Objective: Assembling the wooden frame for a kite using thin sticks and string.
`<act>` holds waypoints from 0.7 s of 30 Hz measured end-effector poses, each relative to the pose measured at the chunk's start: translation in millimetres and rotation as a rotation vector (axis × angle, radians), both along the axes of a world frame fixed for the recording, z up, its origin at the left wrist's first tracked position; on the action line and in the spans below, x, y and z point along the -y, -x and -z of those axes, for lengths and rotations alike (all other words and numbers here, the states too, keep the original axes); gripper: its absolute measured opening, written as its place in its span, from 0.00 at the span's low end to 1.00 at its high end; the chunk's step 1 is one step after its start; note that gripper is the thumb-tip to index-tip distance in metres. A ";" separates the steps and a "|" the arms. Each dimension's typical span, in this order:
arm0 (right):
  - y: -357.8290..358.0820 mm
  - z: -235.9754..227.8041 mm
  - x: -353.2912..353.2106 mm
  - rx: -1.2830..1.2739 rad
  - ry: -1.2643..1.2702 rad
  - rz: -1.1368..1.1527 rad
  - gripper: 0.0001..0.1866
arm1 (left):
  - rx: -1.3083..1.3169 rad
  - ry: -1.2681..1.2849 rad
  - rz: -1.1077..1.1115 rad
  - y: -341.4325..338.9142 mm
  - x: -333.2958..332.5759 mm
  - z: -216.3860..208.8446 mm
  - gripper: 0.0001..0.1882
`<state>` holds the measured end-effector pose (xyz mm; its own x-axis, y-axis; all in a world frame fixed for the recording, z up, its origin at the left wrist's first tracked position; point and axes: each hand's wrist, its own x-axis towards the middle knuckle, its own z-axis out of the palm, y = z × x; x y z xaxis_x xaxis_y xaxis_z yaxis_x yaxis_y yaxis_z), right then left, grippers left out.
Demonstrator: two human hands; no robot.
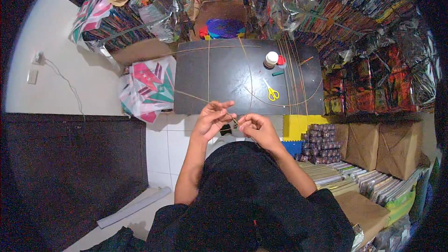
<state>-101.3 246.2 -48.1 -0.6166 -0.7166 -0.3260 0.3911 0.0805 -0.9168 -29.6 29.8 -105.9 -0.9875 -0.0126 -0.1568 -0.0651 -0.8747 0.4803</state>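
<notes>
Just off the near edge of the dark table [228, 70], both my hands are at a thin tan strip [236, 122], which looks like split bamboo or cane. My right hand [257, 128] pinches it with curled fingers. My left hand [212, 120] has its thumb and some fingers closed at the strip, other fingers stretched out. Long thin strips [252, 80] lie across the table, some bent in curves; which one runs into my hands I cannot make out. Several nearly straight strips [292, 81] lie together at the table's right.
Yellow-handled scissors [273, 94], a green tube [278, 73], a white-capped jar [271, 59] and a red round piece [281, 59] sit on the table. Wrapped stacks [373, 84] crowd the back and right. Printed sheets [149, 86] stand left; small dark rolls [322, 142] and brown parcels [396, 147] sit right.
</notes>
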 end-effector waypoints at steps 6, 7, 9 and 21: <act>0.2 4.9 2.2 -0.014 0.018 -0.004 0.10 | -0.005 0.009 -0.009 -0.1 0.9 -3.2 0.19; 0.4 7.0 1.7 -0.013 0.021 0.000 0.10 | -0.006 0.006 -0.002 0.0 0.9 -4.7 0.19; 0.2 8.3 1.6 -0.008 0.023 0.000 0.10 | -0.009 0.000 0.011 -0.5 1.1 -7.8 0.21; -2.9 1.6 4.5 0.003 0.027 -0.010 0.10 | 0.025 0.042 0.003 -5.3 -4.2 -6.5 0.21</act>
<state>-98.4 241.7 -49.7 -0.6084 -0.7314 -0.3081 0.3930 0.0597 -0.9176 -24.3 34.1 -99.4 -0.9833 -0.0169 -0.1811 -0.0801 -0.8538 0.5144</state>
